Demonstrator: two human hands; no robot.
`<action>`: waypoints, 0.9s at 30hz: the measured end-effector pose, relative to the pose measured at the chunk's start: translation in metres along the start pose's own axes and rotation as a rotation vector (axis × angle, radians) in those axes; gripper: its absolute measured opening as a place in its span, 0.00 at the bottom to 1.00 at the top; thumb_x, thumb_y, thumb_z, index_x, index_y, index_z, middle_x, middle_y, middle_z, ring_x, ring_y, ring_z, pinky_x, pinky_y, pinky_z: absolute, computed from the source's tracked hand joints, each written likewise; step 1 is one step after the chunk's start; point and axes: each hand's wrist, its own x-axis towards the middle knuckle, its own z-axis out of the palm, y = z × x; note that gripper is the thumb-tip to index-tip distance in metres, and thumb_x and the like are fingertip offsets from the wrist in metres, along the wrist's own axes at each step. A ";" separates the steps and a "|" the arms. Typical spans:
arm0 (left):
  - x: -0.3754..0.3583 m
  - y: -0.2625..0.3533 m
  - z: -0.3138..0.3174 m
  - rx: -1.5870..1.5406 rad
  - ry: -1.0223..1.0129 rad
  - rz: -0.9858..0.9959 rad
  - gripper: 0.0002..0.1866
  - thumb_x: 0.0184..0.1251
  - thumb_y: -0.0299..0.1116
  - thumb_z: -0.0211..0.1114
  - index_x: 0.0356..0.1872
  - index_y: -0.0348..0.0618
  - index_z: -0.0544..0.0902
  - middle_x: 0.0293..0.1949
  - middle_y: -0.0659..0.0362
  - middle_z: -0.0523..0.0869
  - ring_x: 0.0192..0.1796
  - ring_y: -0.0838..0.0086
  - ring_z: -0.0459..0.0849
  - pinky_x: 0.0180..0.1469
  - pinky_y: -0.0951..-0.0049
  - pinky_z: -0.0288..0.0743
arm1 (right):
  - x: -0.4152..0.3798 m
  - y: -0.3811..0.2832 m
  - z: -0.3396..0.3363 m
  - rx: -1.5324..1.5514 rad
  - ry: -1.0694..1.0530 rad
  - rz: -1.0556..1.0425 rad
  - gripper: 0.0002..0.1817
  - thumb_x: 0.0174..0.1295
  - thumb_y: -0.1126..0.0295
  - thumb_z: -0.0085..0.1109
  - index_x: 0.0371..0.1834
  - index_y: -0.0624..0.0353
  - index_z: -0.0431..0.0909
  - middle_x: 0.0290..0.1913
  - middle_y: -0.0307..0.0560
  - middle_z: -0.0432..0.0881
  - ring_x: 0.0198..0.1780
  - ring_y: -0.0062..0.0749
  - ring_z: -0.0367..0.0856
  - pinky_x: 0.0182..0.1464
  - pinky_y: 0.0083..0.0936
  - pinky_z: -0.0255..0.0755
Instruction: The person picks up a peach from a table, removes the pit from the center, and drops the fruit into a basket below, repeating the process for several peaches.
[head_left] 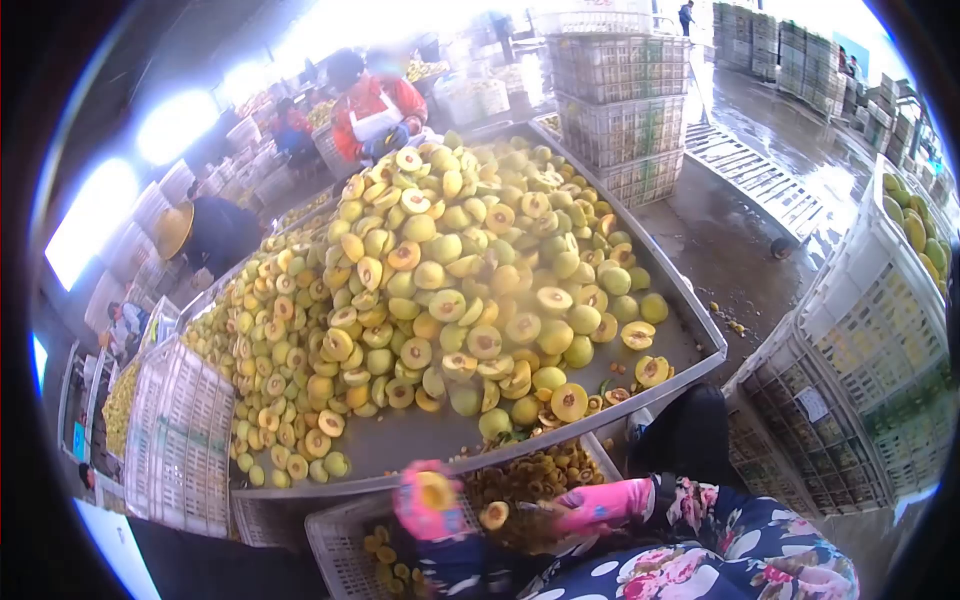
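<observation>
My left hand (432, 500), in a pink glove, is closed around a halved yellow fruit (436, 491) whose cut face shows. To its right my right hand (603, 505), also in a pink glove, reaches leftward over a crate (600, 452) of brown pits and scraps. A small fruit half (494, 515) shows beside its fingertips, which are blurred, so its grip is unclear. Below my left hand a white crate (330, 550) holds several fruit pieces. In front, a metal-rimmed table (400, 440) bears a large heap of halved fruit (450, 290).
Stacked plastic crates stand at the left (180, 440), at the right (850, 360) and behind the table (620, 110). A person in orange (375, 115) works across the table, and a person in a straw hat (175, 230) bends at the left. A slatted cart (755, 175) stands on the wet floor.
</observation>
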 end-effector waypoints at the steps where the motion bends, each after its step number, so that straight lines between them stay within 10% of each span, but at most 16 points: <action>1: 0.004 0.029 -0.014 -0.088 -0.018 0.007 0.13 0.62 0.38 0.57 0.37 0.37 0.77 0.31 0.52 0.80 0.28 0.70 0.81 0.22 0.74 0.79 | 0.016 0.019 -0.008 -0.230 0.123 0.056 0.15 0.61 0.62 0.51 0.34 0.66 0.69 0.19 0.40 0.72 0.19 0.29 0.72 0.22 0.25 0.65; 3: 0.024 0.074 -0.063 0.674 0.163 0.058 0.10 0.54 0.31 0.67 0.35 0.37 0.80 0.32 0.50 0.83 0.35 0.66 0.83 0.29 0.71 0.80 | 0.040 0.088 -0.032 -0.895 0.147 -0.133 0.18 0.59 0.60 0.50 0.38 0.69 0.69 0.28 0.56 0.78 0.33 0.47 0.78 0.34 0.37 0.69; 6: 0.036 0.112 -0.094 1.769 0.102 0.296 0.22 0.53 0.38 0.69 0.45 0.34 0.78 0.41 0.47 0.82 0.43 0.63 0.81 0.48 0.68 0.72 | 0.022 0.055 -0.019 -0.717 0.251 0.090 0.21 0.59 0.58 0.49 0.40 0.70 0.69 0.34 0.64 0.78 0.39 0.54 0.78 0.40 0.40 0.69; 9: 0.118 0.119 -0.154 1.442 -0.089 0.349 0.22 0.55 0.38 0.67 0.46 0.34 0.77 0.42 0.45 0.81 0.43 0.61 0.82 0.47 0.68 0.73 | 0.017 0.034 -0.017 -0.713 0.292 0.161 0.23 0.59 0.56 0.49 0.41 0.70 0.69 0.36 0.67 0.78 0.41 0.58 0.77 0.42 0.40 0.69; 13: 0.184 0.105 -0.044 1.634 -0.216 0.650 0.18 0.54 0.41 0.65 0.39 0.37 0.80 0.34 0.47 0.83 0.40 0.57 0.82 0.43 0.65 0.74 | 0.017 0.040 -0.021 -0.693 0.280 0.207 0.25 0.59 0.53 0.50 0.42 0.69 0.69 0.34 0.66 0.78 0.39 0.58 0.78 0.39 0.40 0.70; 19: 0.326 0.050 0.004 1.454 0.222 0.699 0.31 0.52 0.38 0.67 0.56 0.35 0.69 0.46 0.47 0.81 0.48 0.59 0.80 0.50 0.66 0.71 | 0.006 0.045 -0.030 -0.557 0.336 0.173 0.24 0.59 0.53 0.52 0.42 0.68 0.69 0.31 0.61 0.79 0.35 0.48 0.80 0.37 0.38 0.71; 22: 0.340 0.041 0.013 1.440 0.069 0.499 0.31 0.46 0.37 0.71 0.53 0.39 0.70 0.43 0.48 0.81 0.44 0.61 0.80 0.48 0.68 0.73 | 0.011 0.071 -0.042 -0.544 0.396 0.165 0.23 0.58 0.53 0.55 0.40 0.66 0.70 0.28 0.53 0.79 0.28 0.35 0.78 0.30 0.31 0.70; 27: 0.308 0.035 0.015 1.340 0.054 0.727 0.27 0.40 0.29 0.74 0.45 0.42 0.73 0.37 0.55 0.80 0.38 0.68 0.80 0.43 0.68 0.74 | 0.009 0.036 -0.040 -0.301 0.314 0.291 0.23 0.59 0.52 0.53 0.36 0.65 0.68 0.23 0.48 0.75 0.25 0.33 0.75 0.27 0.29 0.68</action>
